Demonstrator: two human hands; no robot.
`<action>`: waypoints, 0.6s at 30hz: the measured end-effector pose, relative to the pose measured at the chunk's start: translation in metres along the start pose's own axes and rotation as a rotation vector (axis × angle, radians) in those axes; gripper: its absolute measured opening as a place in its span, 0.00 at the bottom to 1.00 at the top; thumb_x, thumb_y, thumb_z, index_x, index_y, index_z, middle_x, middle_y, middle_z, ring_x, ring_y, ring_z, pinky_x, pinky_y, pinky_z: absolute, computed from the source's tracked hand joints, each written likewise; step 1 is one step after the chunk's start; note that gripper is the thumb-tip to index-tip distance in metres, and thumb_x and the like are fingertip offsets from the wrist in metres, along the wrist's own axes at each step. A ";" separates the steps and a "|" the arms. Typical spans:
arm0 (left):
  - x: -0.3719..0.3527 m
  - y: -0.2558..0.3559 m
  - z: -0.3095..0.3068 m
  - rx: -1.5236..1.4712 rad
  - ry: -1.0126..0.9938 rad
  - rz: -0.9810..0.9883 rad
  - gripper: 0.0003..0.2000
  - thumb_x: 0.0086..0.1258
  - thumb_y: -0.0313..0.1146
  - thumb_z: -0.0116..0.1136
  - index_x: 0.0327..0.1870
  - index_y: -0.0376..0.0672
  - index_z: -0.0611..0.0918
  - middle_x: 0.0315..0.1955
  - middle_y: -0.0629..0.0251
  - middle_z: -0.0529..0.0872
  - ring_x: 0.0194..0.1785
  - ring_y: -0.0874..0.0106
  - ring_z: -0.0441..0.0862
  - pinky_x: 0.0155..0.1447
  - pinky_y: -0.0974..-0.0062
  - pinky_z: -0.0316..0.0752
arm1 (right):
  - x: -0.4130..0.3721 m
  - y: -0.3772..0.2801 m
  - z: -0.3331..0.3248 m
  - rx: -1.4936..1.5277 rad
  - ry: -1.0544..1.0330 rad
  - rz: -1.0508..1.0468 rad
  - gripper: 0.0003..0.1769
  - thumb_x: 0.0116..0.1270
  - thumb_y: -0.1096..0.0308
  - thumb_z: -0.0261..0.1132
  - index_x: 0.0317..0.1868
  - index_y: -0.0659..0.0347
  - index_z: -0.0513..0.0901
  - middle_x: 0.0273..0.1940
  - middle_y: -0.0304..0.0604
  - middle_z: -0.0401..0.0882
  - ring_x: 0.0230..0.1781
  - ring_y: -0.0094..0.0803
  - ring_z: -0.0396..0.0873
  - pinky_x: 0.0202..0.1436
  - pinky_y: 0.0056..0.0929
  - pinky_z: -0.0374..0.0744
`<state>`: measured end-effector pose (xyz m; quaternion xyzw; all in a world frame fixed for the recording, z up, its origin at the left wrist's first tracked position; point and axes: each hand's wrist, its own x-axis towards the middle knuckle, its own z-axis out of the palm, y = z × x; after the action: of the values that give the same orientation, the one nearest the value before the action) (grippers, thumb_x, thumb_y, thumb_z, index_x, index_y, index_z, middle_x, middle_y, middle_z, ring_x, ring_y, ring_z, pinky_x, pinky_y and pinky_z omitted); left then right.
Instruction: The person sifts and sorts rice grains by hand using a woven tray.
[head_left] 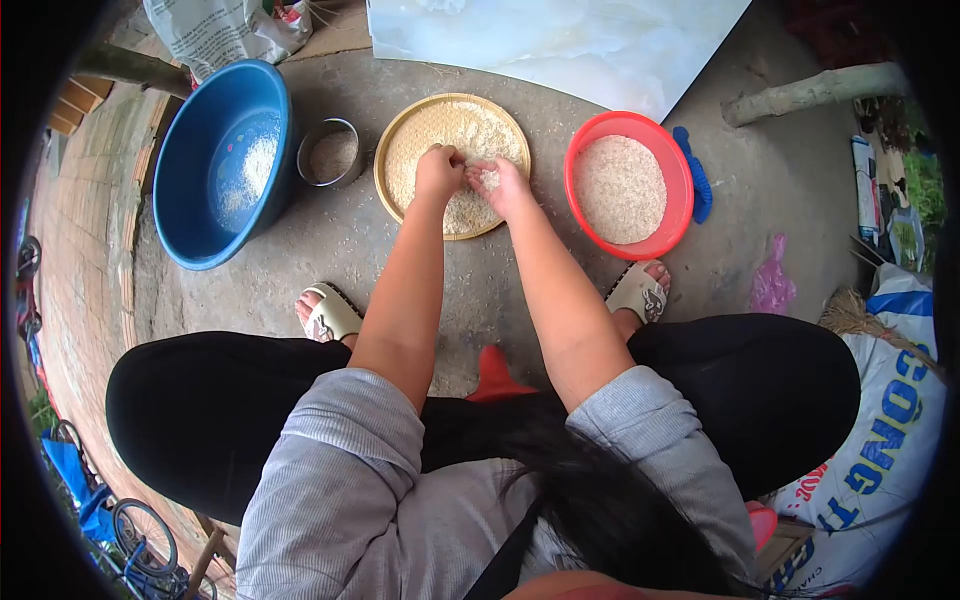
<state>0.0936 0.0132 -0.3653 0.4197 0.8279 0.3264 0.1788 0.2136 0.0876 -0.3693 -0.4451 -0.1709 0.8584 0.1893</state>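
Note:
Over a round woven tray [384, 190] of pale rice grains [455, 125], both my hands are close together. My left hand [440, 170] is closed with its fingers bent inward; whatever may be in them is hidden. Palm up beside it, my right hand [504, 187] is cupped and holds some rice grains. To the right stands a red plastic basin [683, 190] filled with rice [622, 190]. A large blue basin [175, 190], tilted on the left, has white grains [255, 165] inside. Between it and the tray is a metal bowl [331, 182] with brownish grains in the bottom.
A pale marbled panel [540, 45] lies behind the tray. Blue cloth [694, 175] is beside the red basin, with a pink plastic bag [773, 280] nearby. Printed white sacks [885, 430] stand at the right, and a wooden pole [815, 95] at the back right. Grains are scattered over the concrete floor [250, 310].

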 end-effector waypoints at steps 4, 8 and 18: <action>0.018 0.009 -0.032 -0.512 -0.304 -0.310 0.08 0.57 0.25 0.64 0.37 0.35 0.84 0.31 0.62 0.85 0.33 0.70 0.82 0.39 0.72 0.77 | -0.003 0.001 0.004 0.032 0.032 -0.034 0.17 0.72 0.63 0.46 0.48 0.72 0.70 0.39 0.52 0.74 0.38 0.40 0.77 0.45 0.40 0.82; 0.029 0.028 -0.059 -0.851 -0.725 -0.263 0.13 0.60 0.28 0.64 0.45 0.33 0.82 0.40 0.57 0.85 0.42 0.72 0.83 0.47 0.76 0.76 | -0.003 -0.001 0.010 0.075 0.069 -0.065 0.17 0.72 0.64 0.46 0.46 0.72 0.71 0.39 0.52 0.74 0.38 0.40 0.77 0.45 0.39 0.82; 0.027 -0.008 0.012 -1.834 -0.197 -0.587 0.21 0.76 0.46 0.39 0.61 0.43 0.70 0.57 0.58 0.74 0.54 0.63 0.73 0.61 0.65 0.69 | -0.025 -0.008 0.078 -0.149 -0.087 -0.260 0.18 0.69 0.60 0.54 0.45 0.70 0.77 0.38 0.48 0.78 0.42 0.35 0.77 0.50 0.30 0.78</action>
<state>0.0804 0.0361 -0.3806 -0.0809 0.3046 0.7512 0.5799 0.1640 0.0727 -0.3057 -0.3946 -0.2984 0.8300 0.2576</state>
